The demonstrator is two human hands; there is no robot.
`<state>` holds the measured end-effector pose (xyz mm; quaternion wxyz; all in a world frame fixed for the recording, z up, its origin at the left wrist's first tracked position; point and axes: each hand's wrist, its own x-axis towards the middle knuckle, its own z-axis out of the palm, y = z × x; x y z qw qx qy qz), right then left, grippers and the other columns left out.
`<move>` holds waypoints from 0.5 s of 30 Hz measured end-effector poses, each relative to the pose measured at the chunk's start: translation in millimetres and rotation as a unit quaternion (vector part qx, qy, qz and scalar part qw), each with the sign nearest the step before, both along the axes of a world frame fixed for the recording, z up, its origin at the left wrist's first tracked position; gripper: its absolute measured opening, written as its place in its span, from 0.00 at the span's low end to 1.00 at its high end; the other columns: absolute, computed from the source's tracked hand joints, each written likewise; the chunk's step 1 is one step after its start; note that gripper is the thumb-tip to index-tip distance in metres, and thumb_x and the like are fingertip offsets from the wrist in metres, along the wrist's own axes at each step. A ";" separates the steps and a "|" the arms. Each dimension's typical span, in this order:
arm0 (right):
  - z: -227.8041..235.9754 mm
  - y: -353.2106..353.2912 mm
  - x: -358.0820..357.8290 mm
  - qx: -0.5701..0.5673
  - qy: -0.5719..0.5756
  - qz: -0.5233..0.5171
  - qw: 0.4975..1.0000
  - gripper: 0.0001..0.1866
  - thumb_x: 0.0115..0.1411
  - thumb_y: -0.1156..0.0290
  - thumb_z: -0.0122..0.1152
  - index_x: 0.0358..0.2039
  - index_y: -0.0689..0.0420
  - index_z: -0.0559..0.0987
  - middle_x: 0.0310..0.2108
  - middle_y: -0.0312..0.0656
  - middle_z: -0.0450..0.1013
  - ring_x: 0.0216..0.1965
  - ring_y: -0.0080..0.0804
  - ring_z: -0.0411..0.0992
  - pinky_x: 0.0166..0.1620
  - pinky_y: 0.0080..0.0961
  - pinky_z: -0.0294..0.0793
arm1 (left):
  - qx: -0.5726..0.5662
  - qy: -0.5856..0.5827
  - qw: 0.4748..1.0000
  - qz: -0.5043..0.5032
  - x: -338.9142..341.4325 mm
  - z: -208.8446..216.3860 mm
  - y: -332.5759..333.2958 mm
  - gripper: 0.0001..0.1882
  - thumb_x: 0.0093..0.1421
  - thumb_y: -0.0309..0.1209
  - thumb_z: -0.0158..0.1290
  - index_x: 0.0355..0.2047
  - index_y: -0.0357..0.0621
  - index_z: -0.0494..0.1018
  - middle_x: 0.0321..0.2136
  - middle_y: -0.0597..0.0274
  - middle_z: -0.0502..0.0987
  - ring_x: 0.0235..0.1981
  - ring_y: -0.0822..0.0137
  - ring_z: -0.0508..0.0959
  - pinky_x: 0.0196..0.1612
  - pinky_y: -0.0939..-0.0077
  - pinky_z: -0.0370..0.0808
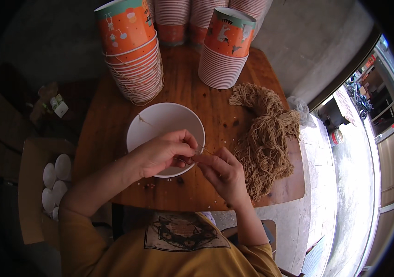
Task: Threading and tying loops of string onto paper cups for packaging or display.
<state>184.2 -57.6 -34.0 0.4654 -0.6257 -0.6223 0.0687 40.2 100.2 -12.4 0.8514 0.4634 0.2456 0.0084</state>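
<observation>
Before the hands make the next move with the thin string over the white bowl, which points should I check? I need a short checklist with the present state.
1. Left hand pinches the string: ok.
2. Right hand meets it at the same grip: ok.
3. White bowl sits under the hands: ok.
4. String bundle lies close beside the right hand: ok.
5. Cup stacks stand apart from the hands: ok.
6. String knotted: cannot tell.

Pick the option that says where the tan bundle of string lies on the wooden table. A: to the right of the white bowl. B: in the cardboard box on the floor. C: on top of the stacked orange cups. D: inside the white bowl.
A: the tan bundle of string lies on the bare wooden table, to the right of the white bowl and the two hands.
</observation>
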 end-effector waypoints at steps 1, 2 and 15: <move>0.5 0.0 1.1 -0.010 0.011 0.010 1.000 0.14 0.53 0.81 0.67 0.40 0.53 0.83 0.26 0.36 0.68 0.24 0.26 0.68 0.28 0.24 0.69 | 0.015 -0.001 1.000 0.002 0.6 1.0 -0.3 0.05 0.62 0.23 0.50 0.38 0.44 0.68 0.35 0.65 0.73 0.35 0.73 0.73 0.40 0.80 0.71; -0.4 0.9 2.0 -0.010 0.010 0.009 1.000 0.14 0.53 0.81 0.67 0.40 0.53 0.83 0.26 0.36 0.68 0.24 0.26 0.68 0.28 0.24 0.69 | 0.031 -0.001 1.000 0.004 1.0 2.0 -0.4 0.06 0.62 0.23 0.51 0.38 0.44 0.68 0.34 0.65 0.73 0.35 0.73 0.73 0.40 0.80 0.71; 11.4 13.5 -7.7 -0.071 0.068 -0.039 0.994 0.08 0.56 0.71 0.67 0.35 0.56 0.77 0.19 0.40 0.69 0.18 0.30 0.68 0.24 0.26 0.68 | 0.321 -0.081 0.944 -0.017 -2.0 -2.9 -2.4 0.12 0.59 0.19 0.51 0.42 0.40 0.64 0.36 0.66 0.70 0.36 0.78 0.71 0.42 0.81 0.72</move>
